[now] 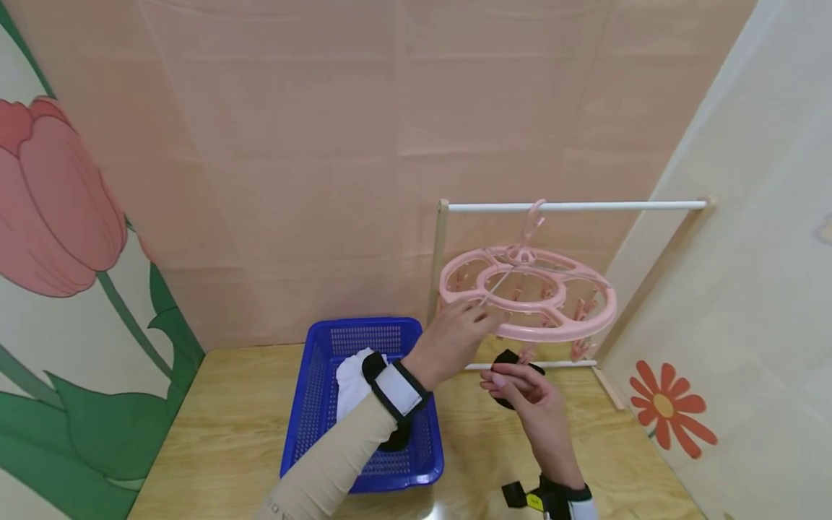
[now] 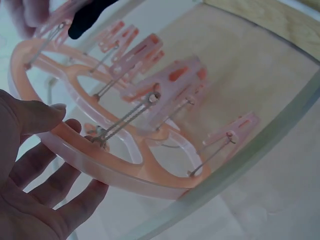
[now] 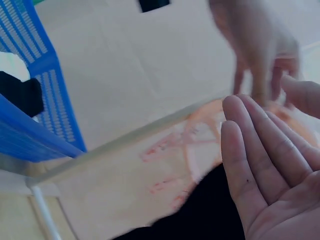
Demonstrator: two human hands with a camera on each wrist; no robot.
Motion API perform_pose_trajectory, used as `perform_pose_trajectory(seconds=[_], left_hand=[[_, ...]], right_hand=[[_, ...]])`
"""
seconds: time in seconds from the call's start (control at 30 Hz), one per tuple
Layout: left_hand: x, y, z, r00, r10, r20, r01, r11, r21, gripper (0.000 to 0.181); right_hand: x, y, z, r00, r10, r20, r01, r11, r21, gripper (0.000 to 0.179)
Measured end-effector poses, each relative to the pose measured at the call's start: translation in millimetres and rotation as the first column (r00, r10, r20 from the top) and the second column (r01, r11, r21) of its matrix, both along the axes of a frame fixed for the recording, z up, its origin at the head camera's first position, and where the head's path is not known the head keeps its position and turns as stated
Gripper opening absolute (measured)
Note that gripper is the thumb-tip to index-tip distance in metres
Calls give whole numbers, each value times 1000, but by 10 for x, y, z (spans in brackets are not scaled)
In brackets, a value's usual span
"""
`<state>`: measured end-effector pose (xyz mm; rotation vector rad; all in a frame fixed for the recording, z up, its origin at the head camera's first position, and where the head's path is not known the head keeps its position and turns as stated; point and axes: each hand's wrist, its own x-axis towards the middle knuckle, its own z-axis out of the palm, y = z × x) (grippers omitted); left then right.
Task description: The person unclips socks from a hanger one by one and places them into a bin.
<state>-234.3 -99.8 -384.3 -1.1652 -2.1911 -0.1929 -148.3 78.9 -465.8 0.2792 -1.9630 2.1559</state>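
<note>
A round pink clip hanger [image 1: 559,334] hangs by its hook from a white rail, with pink clips [image 2: 137,55] dangling from it on cords. My left hand [image 1: 458,336] grips the near left part of its rim, thumb on one face and fingers around the other. My right hand [image 1: 536,404] is lower, below the hanger, its fingers extended side by side and the thumb apart from them in the right wrist view. Behind those fingers is a black sock [image 3: 210,210], which hangs at a clip under the hanger's near edge; its top is partly hidden.
A blue plastic basket [image 1: 429,462] stands on the wooden table [image 1: 221,433] left of the hanger, holding a white cloth item [image 1: 351,383] and a black one [image 1: 396,438]. The white rail [image 1: 604,206] sits on a wooden frame near the right wall.
</note>
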Motion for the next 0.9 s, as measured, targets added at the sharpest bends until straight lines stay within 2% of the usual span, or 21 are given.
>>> perform_pose_trajectory(seconds=[0.1,0.2,0.3,0.47,0.57,0.7,0.8,0.9], left_hand=[[-12,-23,-19,1000,19,-5,-19,1000,5,40],[-10,-49,-17,999,46,8,-46,999,2,34],[-13,-80,-14,997,77,15,-77,997,1,28],[-37,-129,-28,993,115,6,-115,993,19,18],[-54,-150,-45,994,110,11,-110,993,45,16],[-73,-180,-63,993,114,7,-115,992,52,23],[-85,-206,-70,991,133,-7,-132,990,48,31],[-98,-231,-85,992,128,-15,-128,991,51,36]], right_hand=[[19,73,60,996,-86,-4,86,996,19,35],[6,148,73,983,-184,16,183,983,25,33],[-11,191,81,959,-282,25,282,959,4,32],[-54,185,78,913,-407,-18,407,913,-6,29],[-97,167,48,897,-438,-55,439,899,1,29],[-169,140,-5,892,-443,-89,448,893,36,32],[-240,119,-44,904,-418,-93,424,903,68,41],[-309,101,-69,925,-373,-71,376,925,51,54]])
